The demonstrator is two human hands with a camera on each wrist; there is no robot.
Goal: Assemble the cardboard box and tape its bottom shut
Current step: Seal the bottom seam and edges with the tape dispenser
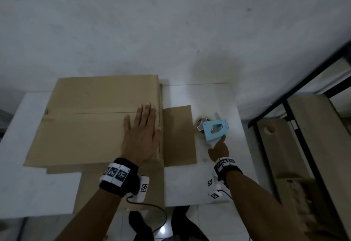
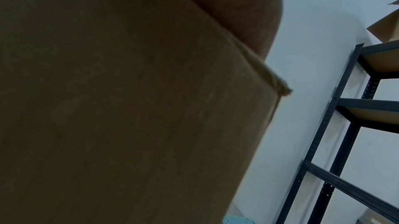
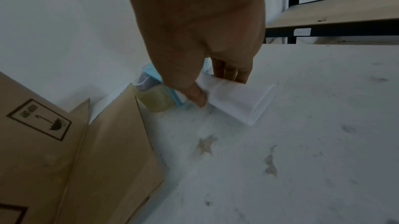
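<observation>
A brown cardboard box [image 1: 91, 119] stands on the white table [image 1: 209, 174], its two upper flaps folded shut with a seam across the middle. My left hand [image 1: 141, 132] lies flat on the nearer flap by the box's right edge, fingers straight; the left wrist view shows only cardboard [image 2: 129, 108] close up. A side flap [image 1: 179, 136] sticks out to the right on the table. Right of it lies a light-blue tape dispenser [image 1: 215, 127] with a clear tape roll [image 3: 154, 98]. My right hand [image 3: 213, 81] pinches its white handle [image 3: 239, 103] between thumb and fingers.
A dark metal shelving rack [image 1: 296, 111] with wooden boards stands at the right, close to the table's edge. A white wall [image 1: 171, 22] runs behind the table. Another cardboard flap [image 1: 121, 187] hangs over the table's near edge. Cables trail from both wrist cameras.
</observation>
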